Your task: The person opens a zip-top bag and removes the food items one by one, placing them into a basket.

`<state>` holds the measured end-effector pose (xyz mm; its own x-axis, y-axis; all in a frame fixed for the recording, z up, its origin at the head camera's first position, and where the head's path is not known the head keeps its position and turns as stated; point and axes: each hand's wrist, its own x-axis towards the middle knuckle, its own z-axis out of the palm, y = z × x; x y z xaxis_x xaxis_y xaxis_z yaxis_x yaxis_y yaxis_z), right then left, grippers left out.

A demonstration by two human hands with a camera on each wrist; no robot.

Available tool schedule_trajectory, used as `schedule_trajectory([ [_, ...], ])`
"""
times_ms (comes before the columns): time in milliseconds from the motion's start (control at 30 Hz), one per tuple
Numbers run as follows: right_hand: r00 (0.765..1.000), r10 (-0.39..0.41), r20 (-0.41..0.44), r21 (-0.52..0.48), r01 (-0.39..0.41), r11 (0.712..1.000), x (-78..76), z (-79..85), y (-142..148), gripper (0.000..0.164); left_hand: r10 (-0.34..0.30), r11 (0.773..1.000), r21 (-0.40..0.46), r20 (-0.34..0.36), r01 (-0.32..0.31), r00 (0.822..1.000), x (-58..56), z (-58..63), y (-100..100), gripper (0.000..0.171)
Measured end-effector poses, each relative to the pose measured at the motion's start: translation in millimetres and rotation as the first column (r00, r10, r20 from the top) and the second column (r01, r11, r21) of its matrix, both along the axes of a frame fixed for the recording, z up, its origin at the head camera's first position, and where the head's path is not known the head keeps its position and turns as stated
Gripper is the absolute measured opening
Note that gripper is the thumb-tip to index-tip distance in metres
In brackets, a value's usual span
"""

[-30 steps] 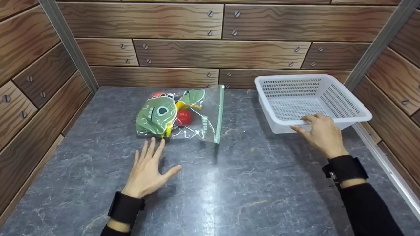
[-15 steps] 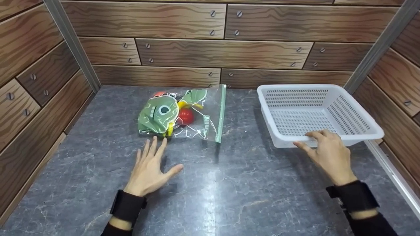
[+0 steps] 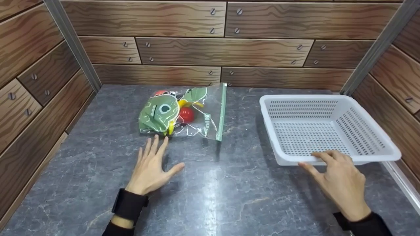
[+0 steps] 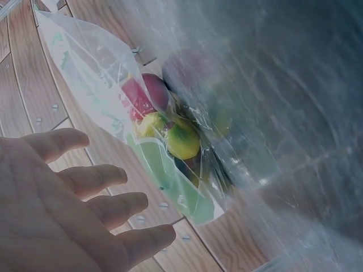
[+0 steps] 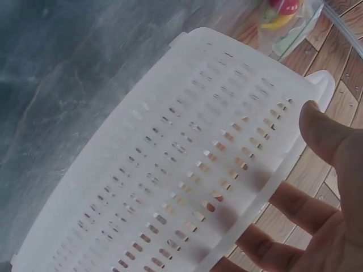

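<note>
My right hand grips the near rim of a white perforated plastic basket, fingers hooked over the edge and thumb on the outer side. In the right wrist view, the slotted wall of the basket fills the middle, with fingers behind the rim. My left hand is spread with straight fingers just in front of a clear zip bag printed with a green cartoon creature. Inside the bag are a red ball-like piece and yellow pieces. The left wrist view shows a yellow-green fruit-like piece in it.
A grey marbled tabletop lies under everything. Wood-print walls enclose the back and both sides, with metal posts at the corners. A pale metal strip runs along the right edge beside the basket.
My right hand has drawn the basket toward me and slightly to the right. The bag and my left hand have stayed almost where they were.
</note>
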<state>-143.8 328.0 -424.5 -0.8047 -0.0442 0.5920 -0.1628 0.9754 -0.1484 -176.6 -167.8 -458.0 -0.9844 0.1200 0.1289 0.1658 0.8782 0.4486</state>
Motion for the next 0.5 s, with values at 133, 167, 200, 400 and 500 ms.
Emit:
schedule_trajectory([
  [133,1.000,0.009,-0.002,0.009,-0.009,1.000,6.8,1.2,-1,0.056,-0.003,1.000,-0.002,0.002,0.003,1.000,0.1,1.6,3,0.104],
  [167,1.000,0.012,-0.002,0.011,-0.012,1.000,7.3,2.3,-2,0.057,-0.008,1.000,-0.002,-0.002,0.008,1.000,0.0,2.3,4,0.105],
  [200,1.000,0.015,0.001,0.013,-0.015,1.000,7.9,3.9,-2,0.058,-0.016,1.000,0.001,-0.006,0.016,1.000,0.0,3.3,6,0.105],
  [400,0.999,0.033,0.003,0.001,-0.033,0.999,9.5,22.0,-5,0.056,-0.107,0.992,0.048,-0.131,0.114,0.986,-4.8,15.6,23,0.095],
  [500,0.998,0.064,-0.021,-0.007,-0.064,0.998,9.3,32.3,-10,0.054,-0.150,0.987,0.021,-0.244,0.160,0.958,-11.4,24.5,39,0.087],
])
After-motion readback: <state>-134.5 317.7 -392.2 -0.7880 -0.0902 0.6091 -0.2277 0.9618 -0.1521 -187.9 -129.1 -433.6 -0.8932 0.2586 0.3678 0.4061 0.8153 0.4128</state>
